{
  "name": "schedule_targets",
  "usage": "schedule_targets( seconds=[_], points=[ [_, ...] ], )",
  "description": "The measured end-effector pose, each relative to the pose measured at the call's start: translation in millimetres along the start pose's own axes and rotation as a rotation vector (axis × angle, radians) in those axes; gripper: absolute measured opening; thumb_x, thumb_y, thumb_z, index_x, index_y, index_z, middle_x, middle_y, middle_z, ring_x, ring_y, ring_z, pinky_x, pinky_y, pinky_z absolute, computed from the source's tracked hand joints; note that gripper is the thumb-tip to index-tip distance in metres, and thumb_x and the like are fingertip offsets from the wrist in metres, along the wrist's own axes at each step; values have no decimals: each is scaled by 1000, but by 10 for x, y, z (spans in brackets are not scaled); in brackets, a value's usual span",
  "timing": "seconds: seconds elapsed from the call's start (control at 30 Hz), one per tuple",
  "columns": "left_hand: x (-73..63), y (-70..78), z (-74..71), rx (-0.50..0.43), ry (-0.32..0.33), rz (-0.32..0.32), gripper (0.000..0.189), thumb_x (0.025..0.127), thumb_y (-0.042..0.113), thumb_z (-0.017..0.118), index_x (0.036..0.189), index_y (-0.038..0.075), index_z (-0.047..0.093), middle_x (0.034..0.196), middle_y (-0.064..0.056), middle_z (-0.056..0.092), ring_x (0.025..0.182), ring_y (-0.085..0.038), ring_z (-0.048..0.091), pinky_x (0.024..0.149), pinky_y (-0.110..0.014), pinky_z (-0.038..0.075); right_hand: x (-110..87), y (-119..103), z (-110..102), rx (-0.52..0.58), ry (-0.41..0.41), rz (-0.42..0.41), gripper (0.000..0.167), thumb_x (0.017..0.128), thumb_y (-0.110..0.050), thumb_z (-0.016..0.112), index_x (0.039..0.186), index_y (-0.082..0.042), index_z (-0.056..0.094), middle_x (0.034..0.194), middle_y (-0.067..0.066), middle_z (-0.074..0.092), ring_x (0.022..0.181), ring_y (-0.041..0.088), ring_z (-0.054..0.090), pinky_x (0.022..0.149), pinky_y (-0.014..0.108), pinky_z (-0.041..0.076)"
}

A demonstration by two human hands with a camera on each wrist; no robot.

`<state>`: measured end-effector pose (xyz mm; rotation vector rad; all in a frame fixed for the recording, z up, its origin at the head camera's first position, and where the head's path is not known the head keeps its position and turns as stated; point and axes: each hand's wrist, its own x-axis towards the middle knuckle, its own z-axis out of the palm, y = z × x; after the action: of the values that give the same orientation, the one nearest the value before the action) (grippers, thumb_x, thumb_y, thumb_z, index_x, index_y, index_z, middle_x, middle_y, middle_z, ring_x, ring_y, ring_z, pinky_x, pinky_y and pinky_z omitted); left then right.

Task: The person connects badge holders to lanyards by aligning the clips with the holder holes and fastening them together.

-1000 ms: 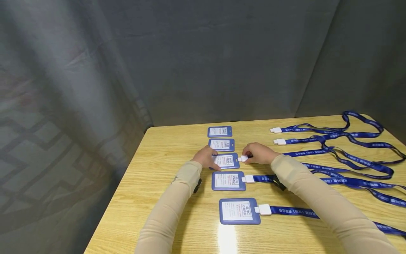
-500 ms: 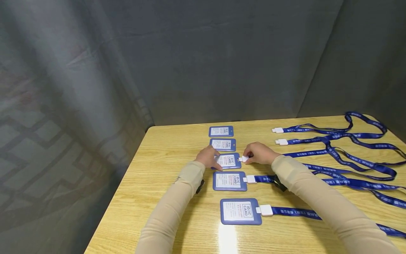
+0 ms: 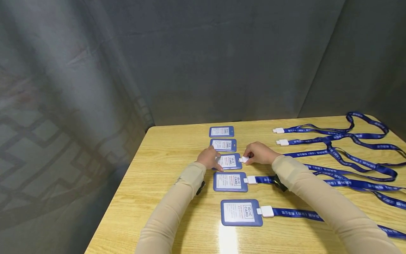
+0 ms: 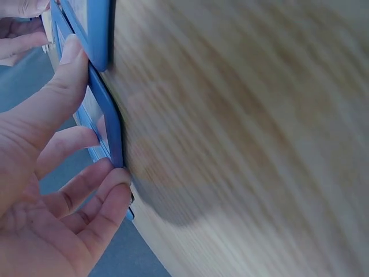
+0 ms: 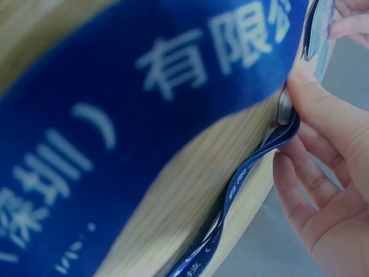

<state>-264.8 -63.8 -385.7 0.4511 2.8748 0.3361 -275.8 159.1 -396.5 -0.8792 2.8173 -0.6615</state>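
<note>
In the head view my left hand grips the left end of a blue ID badge holder, third from the back in a column. The left wrist view has its thumb on one long edge and fingertips at the opposite edge of the holder. My right hand pinches the white clip of a blue lanyard, with the clip's tip right at the holder's slotted end. From the right wrist the lanyard strap trails out of the fingers, and the clip is mostly hidden.
Two holders nearer me, the fourth and front one, have lanyard clips at their slots. Behind lie two bare holders. Two lanyards with white clips lie back right, straps looping across the table. A grey curtain hangs behind.
The clip in my right hand has come slightly closer to the holder's slotted end. My left hand stays on the holder; the whole view has shifted slightly.
</note>
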Motion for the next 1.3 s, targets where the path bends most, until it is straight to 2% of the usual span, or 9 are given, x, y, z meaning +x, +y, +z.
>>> schedule_targets(
  seconds=[0.27,0.43,0.6,0.73,0.83,0.97,1.07,1.2,1.3],
  points=[
    [-6,34,-40,-2,-3,0,59,61,32,83,113,8,67,138,-19,49,133,-33,41,110,-38,36,22,-104,-24,-39,-27,48,23,74,-16,78,91,-2,72,83,5,68,70,11,54,67,26,49],
    [-10,52,-71,-1,1,0,58,61,31,83,111,7,68,135,-19,52,130,-32,46,108,-38,39,56,-164,-76,-77,-35,69,22,71,-15,80,86,-2,71,81,7,69,71,13,57,69,29,51],
    [-9,42,-52,10,-11,16,63,62,33,84,117,7,65,132,-15,56,127,-30,48,107,-37,40,55,-178,-79,-86,-68,96,18,71,-13,80,81,-4,69,76,5,65,68,13,53,66,27,47],
    [5,37,-45,23,-30,17,61,62,33,85,115,6,66,125,-12,60,120,-26,53,103,-34,43,41,-163,-40,-88,-90,68,16,73,-13,78,79,-5,66,74,3,62,67,12,50,63,25,45],
    [38,57,-70,44,-60,21,63,63,33,85,116,5,64,126,-10,60,124,-25,51,105,-33,41,41,-128,-25,-99,-102,41,17,75,-14,77,79,-5,63,74,3,61,67,12,49,63,25,44],
    [74,97,-118,78,-111,15,68,66,34,83,123,5,60,129,-10,57,124,-25,50,106,-32,41,41,-63,-42,-90,-115,22,19,76,-16,76,83,-5,61,76,3,59,68,12,48,65,25,43],
    [83,123,-149,107,-129,7,69,66,34,84,124,6,59,126,-9,58,118,-23,54,103,-31,43,29,-23,-81,-58,-139,12,23,77,-20,75,89,-5,62,79,4,60,70,12,48,66,26,43],
    [107,109,-191,117,-129,13,66,66,39,83,120,7,62,121,-6,61,110,-20,57,97,-29,47,-4,36,-176,-15,-168,29,31,79,-25,74,100,-5,63,88,6,64,76,14,53,72,30,48],
    [178,72,-218,80,-101,22,57,72,41,78,116,7,64,119,-6,64,107,-20,59,94,-31,49,-69,118,-308,12,-139,28,30,82,-22,71,104,-3,63,93,10,65,81,16,58,75,35,51]
  ],
)
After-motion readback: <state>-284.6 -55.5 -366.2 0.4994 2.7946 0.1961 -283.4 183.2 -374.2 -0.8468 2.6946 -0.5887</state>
